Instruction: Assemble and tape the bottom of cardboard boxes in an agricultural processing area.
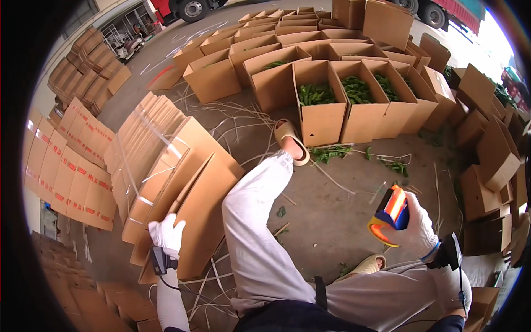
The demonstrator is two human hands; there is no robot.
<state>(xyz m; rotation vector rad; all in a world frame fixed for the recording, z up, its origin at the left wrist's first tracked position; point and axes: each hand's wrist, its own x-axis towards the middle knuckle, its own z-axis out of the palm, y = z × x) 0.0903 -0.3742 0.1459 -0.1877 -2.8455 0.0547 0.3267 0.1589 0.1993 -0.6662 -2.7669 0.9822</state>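
My left hand (166,233), in a white knit glove, is at the lower edge of a flattened cardboard box (211,211), the front one of a leaning stack of flat cardboard (141,137). Whether its fingers grip the edge is hard to tell. A blue and orange tape dispenser (392,211) is held in my gloved right hand (419,232), over the floor to the right of my raised knee. Clear strapping crosses the stack.
Rows of open cardboard boxes (319,120), several with green leafy vegetables (317,94), stand ahead. More boxes (481,195) lie at the right. Loose white straps (236,120) and fallen leaves (327,154) litter the concrete floor. Printed flat boxes (79,182) lean at the left.
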